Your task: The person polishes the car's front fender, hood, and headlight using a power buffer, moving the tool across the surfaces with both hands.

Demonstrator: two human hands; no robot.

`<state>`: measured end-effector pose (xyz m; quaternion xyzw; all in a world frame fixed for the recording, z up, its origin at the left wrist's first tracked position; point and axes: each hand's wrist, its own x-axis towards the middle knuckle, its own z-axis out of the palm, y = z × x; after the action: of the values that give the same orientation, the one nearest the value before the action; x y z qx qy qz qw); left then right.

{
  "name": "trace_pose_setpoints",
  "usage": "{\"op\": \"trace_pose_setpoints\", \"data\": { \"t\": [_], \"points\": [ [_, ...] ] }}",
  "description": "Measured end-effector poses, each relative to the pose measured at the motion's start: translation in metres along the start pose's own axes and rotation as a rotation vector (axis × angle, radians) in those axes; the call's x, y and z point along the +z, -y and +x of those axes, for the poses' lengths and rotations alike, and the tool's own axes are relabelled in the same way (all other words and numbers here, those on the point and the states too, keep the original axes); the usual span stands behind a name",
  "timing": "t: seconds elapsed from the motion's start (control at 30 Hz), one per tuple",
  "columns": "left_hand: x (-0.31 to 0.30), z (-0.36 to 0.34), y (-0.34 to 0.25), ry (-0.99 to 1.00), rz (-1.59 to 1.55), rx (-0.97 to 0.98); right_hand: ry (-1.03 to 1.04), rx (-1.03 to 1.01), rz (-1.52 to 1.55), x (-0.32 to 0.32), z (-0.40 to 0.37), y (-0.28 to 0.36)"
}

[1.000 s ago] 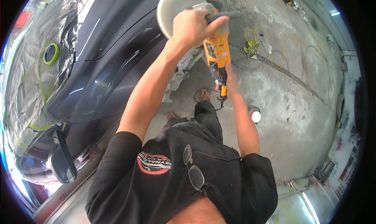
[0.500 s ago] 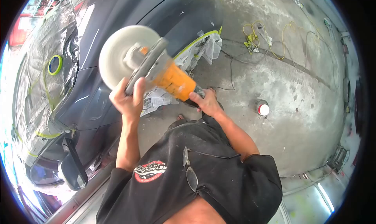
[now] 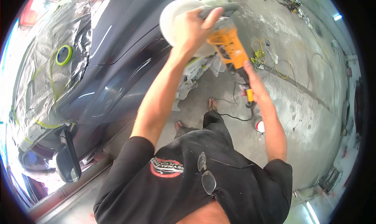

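A yellow-and-grey rotary polisher (image 3: 234, 47) is held out in front of me in both hands. My left hand (image 3: 192, 31) is wrapped round its dark front handle (image 3: 226, 10), close to the head. Farther back, my right hand (image 3: 253, 82) grips the black rear end, where the cord leaves. The round white polishing pad (image 3: 171, 19) is partly hidden behind my left hand and overlaps the front of the dark car (image 3: 129, 26) in this view. Masking paper and plastic (image 3: 192, 77) hang along the car's lower front edge, below the pad.
Plastic sheeting (image 3: 43, 73) covers the windshield side, with a green tape roll (image 3: 64, 55) on it. A side mirror (image 3: 67, 157) juts out at lower left. On the concrete floor stand a white-topped container (image 3: 260, 125) and a coiled yellow cord (image 3: 288, 69). The black power cord (image 3: 234, 117) trails near my feet.
Both hands have carried the polisher forward and to the right, toward the car's front corner. Its body now points more steeply down toward me, and my arms are stretched farther out.
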<state>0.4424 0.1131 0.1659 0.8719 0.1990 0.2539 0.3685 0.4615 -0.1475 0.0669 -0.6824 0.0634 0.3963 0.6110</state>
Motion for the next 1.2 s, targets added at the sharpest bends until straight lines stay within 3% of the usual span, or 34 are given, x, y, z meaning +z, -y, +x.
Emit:
{"op": "trace_pose_setpoints", "data": {
  "t": [0.13,0.27,0.33,0.37,0.5,0.57,0.6,0.67,0.7,0.8,0.9,1.0,1.2],
  "points": [
    [0.003,0.006,-0.008,0.063,-0.029,-0.027,0.037,0.025,-0.093,-0.013,0.005,0.005],
    [-0.026,-0.044,0.011,-0.066,-0.035,0.062,0.026,-0.023,-0.076,0.013,-0.024,-0.022],
    [-0.055,-0.082,0.021,-0.03,0.009,-0.005,0.021,-0.068,-0.094,0.031,-0.029,-0.06],
    [-0.071,-0.101,0.029,-0.043,0.028,0.012,-0.079,-0.117,-0.116,0.046,-0.03,-0.087],
    [-0.135,-0.182,0.061,-0.13,0.057,0.082,0.069,-0.201,-0.25,0.105,-0.068,-0.134],
    [-0.166,-0.223,0.078,-0.168,0.146,0.123,0.293,-0.328,-0.253,0.124,-0.057,-0.183],
    [-0.18,-0.245,0.085,-0.184,0.185,0.148,0.28,-0.34,-0.248,0.142,-0.081,-0.171],
    [-0.202,-0.285,0.106,-0.21,0.209,0.187,0.418,-0.329,-0.226,0.162,-0.08,-0.201],
    [-0.21,-0.302,0.109,-0.215,0.235,0.173,0.511,-0.14,-0.286,0.166,-0.086,-0.195],
    [-0.212,-0.329,0.117,-0.198,0.233,0.148,0.465,-0.281,-0.414,0.181,-0.078,-0.247],
    [-0.199,-0.327,0.123,-0.128,0.256,0.142,0.381,-0.27,-0.369,0.173,-0.085,-0.261],
    [-0.176,-0.299,0.119,-0.048,0.309,0.195,0.39,-0.007,-0.254,0.156,-0.081,-0.245],
    [-0.085,-0.194,0.088,0.075,0.272,0.304,0.256,-0.203,0.146,0.111,-0.028,-0.229]
  ]
}}
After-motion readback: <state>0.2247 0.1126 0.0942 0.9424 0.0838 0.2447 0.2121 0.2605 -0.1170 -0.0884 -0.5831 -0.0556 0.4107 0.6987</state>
